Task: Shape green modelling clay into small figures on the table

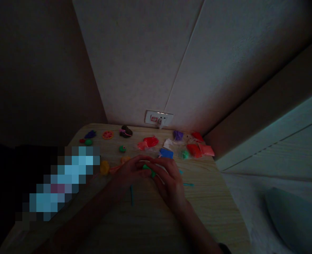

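Observation:
A lump of bright green modelling clay (149, 170) is held between both hands above the table's middle. My left hand (132, 170) grips it from the left, with the fingers bent around it. From the right, the curled fingers of my right hand (169, 176) press on the same lump, partly covering it. Just beyond the hands lies a blue clay packet (166, 153). Orange-yellow clay (105, 168) sits left of my left hand. A thin teal tool (132, 195) lies below it, and another teal tool (189, 185) is right of my right hand.
Along the wooden table's (209, 204) back are a round red-orange slice (108, 134), a dark brown piece (126, 131), a small green piece (122, 149) and several red packets (194, 150). A wall socket (159, 118) is behind. A pixelated bright patch (66, 180) is at left.

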Tool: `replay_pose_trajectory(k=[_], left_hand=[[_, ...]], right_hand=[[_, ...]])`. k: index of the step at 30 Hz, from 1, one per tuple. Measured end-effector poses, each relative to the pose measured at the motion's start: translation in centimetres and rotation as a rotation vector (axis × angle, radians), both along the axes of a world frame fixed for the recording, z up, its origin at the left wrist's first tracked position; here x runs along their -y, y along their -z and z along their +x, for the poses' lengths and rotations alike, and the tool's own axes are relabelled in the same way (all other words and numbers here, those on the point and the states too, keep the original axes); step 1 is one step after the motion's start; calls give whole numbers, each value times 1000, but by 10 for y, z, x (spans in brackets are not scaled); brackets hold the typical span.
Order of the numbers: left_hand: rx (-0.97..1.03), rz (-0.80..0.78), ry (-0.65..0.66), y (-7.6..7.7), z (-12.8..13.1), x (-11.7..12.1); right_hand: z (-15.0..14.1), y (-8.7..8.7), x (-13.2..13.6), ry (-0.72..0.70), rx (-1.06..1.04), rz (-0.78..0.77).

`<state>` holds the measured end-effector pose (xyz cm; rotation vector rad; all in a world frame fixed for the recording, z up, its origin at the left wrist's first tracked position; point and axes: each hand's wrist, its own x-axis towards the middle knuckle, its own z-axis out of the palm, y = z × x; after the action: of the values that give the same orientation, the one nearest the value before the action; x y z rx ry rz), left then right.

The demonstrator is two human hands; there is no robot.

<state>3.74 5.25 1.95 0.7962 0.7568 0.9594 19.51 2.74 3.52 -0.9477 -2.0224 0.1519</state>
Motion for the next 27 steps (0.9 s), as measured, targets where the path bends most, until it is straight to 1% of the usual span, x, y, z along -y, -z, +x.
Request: replay_pose_trajectory(k=[3, 5, 8, 13, 18, 23, 27], left_hand=[[-4, -34, 27, 1, -2, 0], [-10, -42, 22, 1, -2, -1], [-13, -16, 23, 4, -2, -3], [-25, 40, 113, 8, -4, -6], [-36, 50, 67, 6, -5, -5], [-3, 34, 97, 4, -5, -6], [10, 40, 92, 1, -5, -5]], right_hand=[[0, 2, 0, 14, 5, 29], [-1, 4, -1, 15, 11, 18], [-2, 6, -2, -2, 32, -16], [-2, 3, -2, -46, 36, 2], [-1, 4, -2, -40, 48, -28], [0, 4, -2, -17, 27, 17], [0, 1, -2, -7, 39, 15]])
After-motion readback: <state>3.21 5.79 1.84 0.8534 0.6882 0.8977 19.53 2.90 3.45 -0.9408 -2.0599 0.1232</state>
